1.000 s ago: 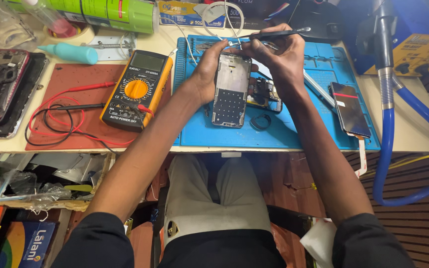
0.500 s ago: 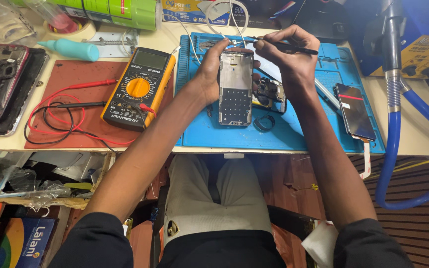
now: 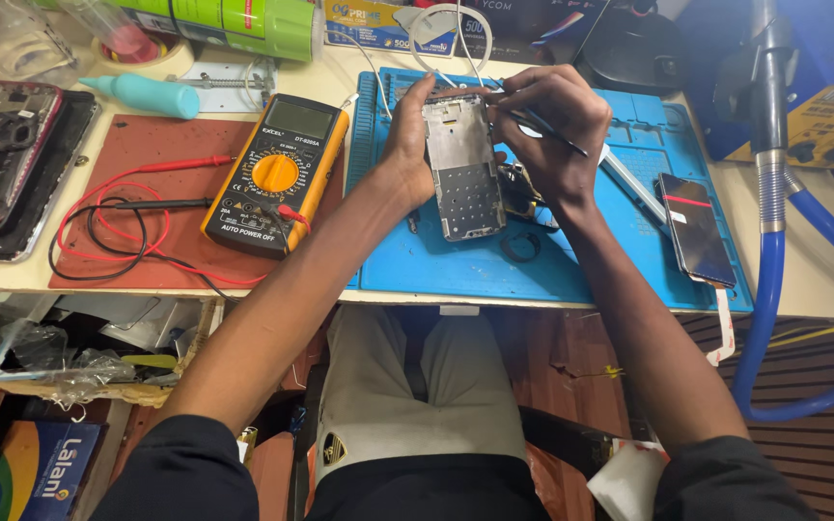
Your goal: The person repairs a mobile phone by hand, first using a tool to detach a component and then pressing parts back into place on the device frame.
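Phone frame [image 3: 462,164] bare matt metal; work mat [image 3: 571,260] matt blue rubber.

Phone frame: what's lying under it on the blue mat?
Under the phone frame, a dark circuit part and black ring show on the blue mat; anything directly beneath is covered.

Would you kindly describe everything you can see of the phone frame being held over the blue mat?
The phone frame is a slim, silvery-grey, metal-looking rectangle with no screen, its inner face dotted with small cut-outs and holes. It is held roughly upright, tilted toward the camera, above the blue mat. The left hand grips its left edge and top; the right hand touches the top right corner while holding a thin dark tool.
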